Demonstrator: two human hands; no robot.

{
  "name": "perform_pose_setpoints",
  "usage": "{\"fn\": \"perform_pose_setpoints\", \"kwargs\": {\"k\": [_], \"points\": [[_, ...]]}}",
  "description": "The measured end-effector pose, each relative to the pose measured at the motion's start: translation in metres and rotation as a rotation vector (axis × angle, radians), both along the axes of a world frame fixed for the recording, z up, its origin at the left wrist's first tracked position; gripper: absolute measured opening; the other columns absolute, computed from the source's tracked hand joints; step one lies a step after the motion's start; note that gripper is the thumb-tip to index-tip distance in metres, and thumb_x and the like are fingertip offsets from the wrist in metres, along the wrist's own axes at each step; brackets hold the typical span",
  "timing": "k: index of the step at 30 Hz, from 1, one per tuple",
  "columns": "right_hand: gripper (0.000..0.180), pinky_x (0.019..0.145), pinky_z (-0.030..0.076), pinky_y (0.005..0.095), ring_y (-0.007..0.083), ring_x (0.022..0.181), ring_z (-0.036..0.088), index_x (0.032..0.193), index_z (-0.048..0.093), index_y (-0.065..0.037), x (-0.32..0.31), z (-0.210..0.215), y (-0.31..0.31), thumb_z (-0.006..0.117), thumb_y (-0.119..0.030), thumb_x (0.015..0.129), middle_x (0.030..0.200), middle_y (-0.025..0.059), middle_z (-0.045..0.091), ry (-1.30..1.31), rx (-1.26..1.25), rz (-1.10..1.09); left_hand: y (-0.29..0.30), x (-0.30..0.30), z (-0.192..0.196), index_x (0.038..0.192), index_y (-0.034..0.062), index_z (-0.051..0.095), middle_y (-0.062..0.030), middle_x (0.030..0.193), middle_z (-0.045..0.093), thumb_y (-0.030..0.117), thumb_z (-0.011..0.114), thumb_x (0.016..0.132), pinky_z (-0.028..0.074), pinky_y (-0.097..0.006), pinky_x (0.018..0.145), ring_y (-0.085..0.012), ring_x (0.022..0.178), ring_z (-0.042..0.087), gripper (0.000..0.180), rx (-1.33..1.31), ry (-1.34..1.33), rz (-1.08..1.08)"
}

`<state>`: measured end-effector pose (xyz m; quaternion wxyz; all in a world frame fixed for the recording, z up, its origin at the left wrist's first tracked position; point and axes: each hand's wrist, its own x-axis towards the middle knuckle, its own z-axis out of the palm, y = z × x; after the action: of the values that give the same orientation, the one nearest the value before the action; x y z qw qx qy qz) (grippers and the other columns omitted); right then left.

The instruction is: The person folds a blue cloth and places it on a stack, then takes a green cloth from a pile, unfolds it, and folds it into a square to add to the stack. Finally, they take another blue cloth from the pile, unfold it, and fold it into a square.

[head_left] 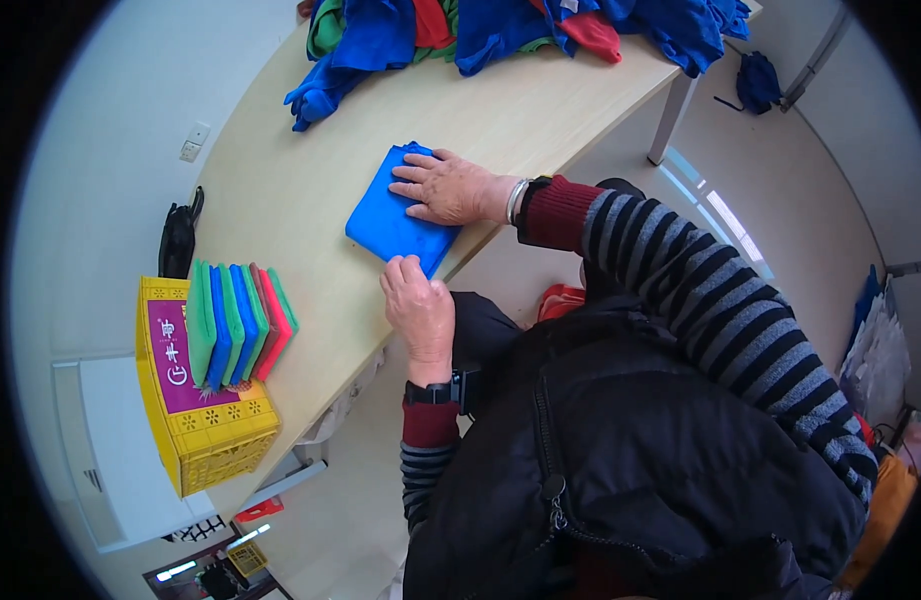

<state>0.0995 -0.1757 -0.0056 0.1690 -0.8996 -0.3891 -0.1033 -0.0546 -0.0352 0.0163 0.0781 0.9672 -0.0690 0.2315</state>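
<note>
A folded blue cloth (390,222) lies near the table's front edge, its near corner reaching that edge. My right hand (448,187) rests flat across its upper right part, palm down and fingers spread. At the near corner, my left hand (420,310) is closed, its fingertips bent onto the cloth's edge. The fold looks flat and roughly square, and the fingers cover part of its right side.
Several folded green, blue and red cloths (238,325) stand upright beside a yellow and purple box (210,430) on the left. Unfolded blue, red and green cloths (500,35) lie heaped at the table's far end. A black bag (180,235) sits by the wall-side edge.
</note>
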Motion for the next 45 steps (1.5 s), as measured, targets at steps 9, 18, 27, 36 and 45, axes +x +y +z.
{"fn": "perform_pose_setpoints", "kwargs": {"k": [9,18,27,36,45], "points": [[0.051,0.119,0.025,0.0514,0.0310,0.145,0.034,0.143,0.050,-0.015,0.004,0.004,0.000,0.045,-0.045,0.102,0.153,0.0086,0.043,0.012,0.004,-0.002,0.021,0.026,0.010,0.122,-0.0003,0.056,-0.0194,0.129,0.055,0.009,0.059,0.088,0.041,-0.047,0.105,-0.0369,0.124,0.050,0.035,-0.059,-0.030,-0.152],[0.051,0.116,0.028,0.0529,0.0325,0.141,0.039,0.137,0.054,-0.012,-0.037,0.007,0.036,0.046,-0.045,0.100,0.145,0.0128,0.049,-0.085,0.224,-0.024,0.029,0.066,-0.030,0.150,0.0020,0.039,-0.0212,0.155,0.037,0.037,0.049,0.101,0.019,-0.050,0.121,-0.0342,0.148,0.027,0.061,-0.080,0.172,-0.065],[0.053,0.116,0.027,0.0519,0.0311,0.142,0.038,0.142,0.050,-0.012,-0.011,-0.005,0.003,0.042,-0.044,0.102,0.149,0.0118,0.046,-0.082,0.105,-0.025,0.025,0.062,-0.031,0.152,-0.0016,0.033,-0.0218,0.159,0.031,0.039,0.042,0.104,0.016,-0.052,0.121,-0.0374,0.149,0.024,0.064,0.018,0.196,0.049],[0.053,0.119,0.025,0.0520,0.0294,0.145,0.034,0.147,0.046,-0.013,0.012,0.018,-0.013,0.041,-0.042,0.103,0.154,0.0102,0.043,-0.251,-0.205,-0.180,0.047,0.069,-0.019,0.150,-0.0010,0.036,-0.0200,0.159,0.031,0.037,0.038,0.105,0.017,-0.050,0.122,-0.0358,0.149,0.025,0.059,-0.033,0.201,0.007],[0.052,0.115,0.030,0.0505,0.0295,0.141,0.038,0.143,0.051,-0.014,0.024,0.010,0.036,0.041,-0.044,0.102,0.150,0.0096,0.047,0.020,-0.080,-0.023,0.060,0.089,-0.029,0.155,0.0045,0.030,-0.0177,0.160,0.031,0.039,0.038,0.105,0.019,-0.049,0.121,-0.0352,0.148,0.026,0.061,0.036,0.265,0.121]]}}
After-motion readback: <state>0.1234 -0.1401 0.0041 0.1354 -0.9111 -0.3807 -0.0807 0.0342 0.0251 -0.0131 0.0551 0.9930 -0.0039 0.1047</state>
